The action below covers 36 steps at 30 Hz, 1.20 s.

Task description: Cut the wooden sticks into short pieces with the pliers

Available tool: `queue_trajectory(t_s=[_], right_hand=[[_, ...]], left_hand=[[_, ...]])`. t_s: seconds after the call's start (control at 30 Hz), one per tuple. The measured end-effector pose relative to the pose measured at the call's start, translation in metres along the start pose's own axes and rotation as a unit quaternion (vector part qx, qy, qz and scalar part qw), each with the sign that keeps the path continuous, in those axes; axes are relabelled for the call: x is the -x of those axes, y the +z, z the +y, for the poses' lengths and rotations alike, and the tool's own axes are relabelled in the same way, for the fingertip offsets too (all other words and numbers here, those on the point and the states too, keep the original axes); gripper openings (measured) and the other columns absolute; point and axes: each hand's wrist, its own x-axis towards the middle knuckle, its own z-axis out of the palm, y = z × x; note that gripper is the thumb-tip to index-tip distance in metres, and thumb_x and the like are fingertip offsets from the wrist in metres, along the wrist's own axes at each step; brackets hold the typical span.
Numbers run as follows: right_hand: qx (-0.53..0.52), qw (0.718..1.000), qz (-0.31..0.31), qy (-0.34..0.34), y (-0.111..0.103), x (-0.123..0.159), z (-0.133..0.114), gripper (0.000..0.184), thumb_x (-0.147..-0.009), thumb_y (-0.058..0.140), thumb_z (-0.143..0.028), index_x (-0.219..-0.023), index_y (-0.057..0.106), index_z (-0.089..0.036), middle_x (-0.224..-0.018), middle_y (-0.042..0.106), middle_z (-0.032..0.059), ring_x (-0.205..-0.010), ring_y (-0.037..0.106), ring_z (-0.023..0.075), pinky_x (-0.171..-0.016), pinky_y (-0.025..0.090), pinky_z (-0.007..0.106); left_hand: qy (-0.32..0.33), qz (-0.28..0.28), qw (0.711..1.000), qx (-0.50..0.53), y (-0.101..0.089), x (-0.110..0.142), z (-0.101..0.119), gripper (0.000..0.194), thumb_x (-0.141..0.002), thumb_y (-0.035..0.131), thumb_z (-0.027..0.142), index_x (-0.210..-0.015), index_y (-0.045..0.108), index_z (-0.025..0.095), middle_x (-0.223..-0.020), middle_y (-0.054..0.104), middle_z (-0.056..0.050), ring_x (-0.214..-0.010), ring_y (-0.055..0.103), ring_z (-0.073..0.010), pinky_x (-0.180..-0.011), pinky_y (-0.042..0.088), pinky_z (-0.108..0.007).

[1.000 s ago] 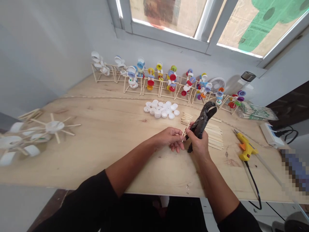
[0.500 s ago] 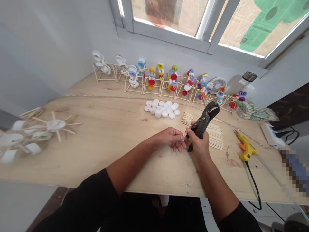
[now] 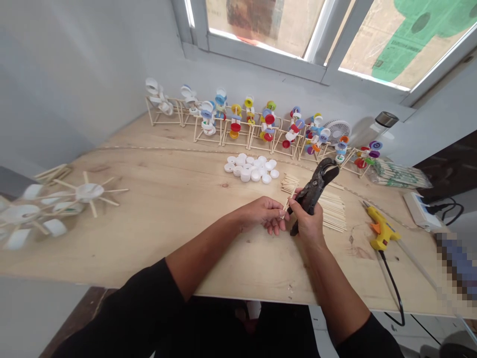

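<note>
Thin wooden sticks [image 3: 286, 205] are pinched between the thumb and fingers of my left hand [image 3: 266, 214], low over the table. Wrapped in my right hand [image 3: 309, 221] is a dark pair of pliers [image 3: 316, 185] with curved jaws, pointing up and away from me. My right thumb and fingertips also touch the upper part of the sticks. Just beyond my hands lies a small pile of short sticks [image 3: 289, 182]. Longer sticks [image 3: 333, 211] lie side by side right of my right hand. White bottle caps [image 3: 251, 168] are grouped farther back.
Stick frames with colourful cap wheels [image 3: 234, 122] line the wall. Spoked wheels of caps and sticks [image 3: 89, 192] lie at left. On the right are a yellow glue gun [image 3: 383, 228], a power strip [image 3: 421, 211], packed sticks [image 3: 400, 174], a bottle [image 3: 378, 128] and a fan [image 3: 337, 132].
The view has shifted slightly, so the table things appear a little farther right. Both hands keep the same hold on the sticks and pliers.
</note>
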Motion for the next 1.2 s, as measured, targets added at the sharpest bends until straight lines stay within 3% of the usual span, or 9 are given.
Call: queue_trajectory(t_s=[0.53, 0.83, 1.2], right_hand=[[-0.037, 0.999, -0.017, 0.020, 0.0000, 0.0012, 0.0032, 0.023, -0.066, 0.067, -0.027, -0.085, 0.057, -0.020, -0.065, 0.054, -0.0047, -0.053, 0.053, 0.0096, -0.045, 0.041, 0.021], [-0.038, 0.999, -0.008, 0.011, 0.0005, 0.0005, 0.0055, 0.022, -0.066, 0.066, -0.028, -0.084, 0.056, -0.020, -0.070, 0.054, -0.0040, -0.054, 0.053, 0.0097, -0.048, 0.043, 0.022], [-0.004, 1.000, 0.020, 0.004, 0.0019, 0.0006, 0.0009, 0.024, -0.063, 0.066, -0.030, -0.082, 0.058, -0.018, -0.067, 0.055, -0.0032, -0.053, 0.052, 0.0104, -0.051, 0.044, 0.024]], left_hand=[[-0.006, -0.013, 1.000, 0.016, 0.0028, 0.0041, 0.0040, 0.036, -0.068, 0.063, 0.045, -0.079, 0.057, 0.011, -0.064, 0.065, -0.005, -0.050, 0.061, -0.0127, -0.045, 0.042, -0.021], [-0.018, -0.016, 0.998, 0.051, 0.0063, 0.0061, 0.0056, 0.028, -0.073, 0.060, 0.039, -0.078, 0.054, 0.013, -0.063, 0.066, -0.004, -0.048, 0.059, -0.0106, -0.046, 0.043, -0.020], [-0.025, -0.004, 0.999, 0.044, 0.0038, 0.0030, 0.0035, 0.034, -0.072, 0.062, 0.044, -0.080, 0.053, 0.012, -0.063, 0.066, -0.004, -0.048, 0.060, -0.0111, -0.049, 0.044, -0.022]])
